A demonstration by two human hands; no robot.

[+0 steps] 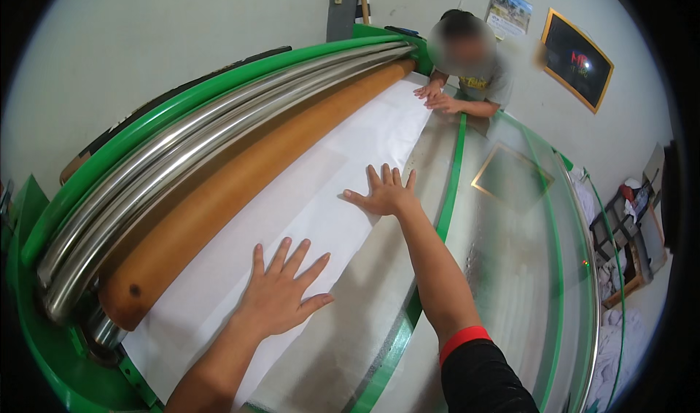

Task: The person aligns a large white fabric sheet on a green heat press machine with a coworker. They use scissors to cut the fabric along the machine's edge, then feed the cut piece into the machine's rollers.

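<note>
A long white sheet lies along a brown roller, running from the near left to the far end. My left hand rests on its nearer part, fingers spread and stretched out. Farther along, my right hand is flat near the sheet's right edge, its fingers also apart. Neither hand grips anything. At the far end a co-worker's two hands touch the same sheet. Beside the sheet on the right is a glass table top with green strips beneath or along it.
Shiny metal rollers and a green machine frame stand on the left. A co-worker leans in at the far end. A green cable hangs at the right, near cluttered shelves and pale cloth heaps.
</note>
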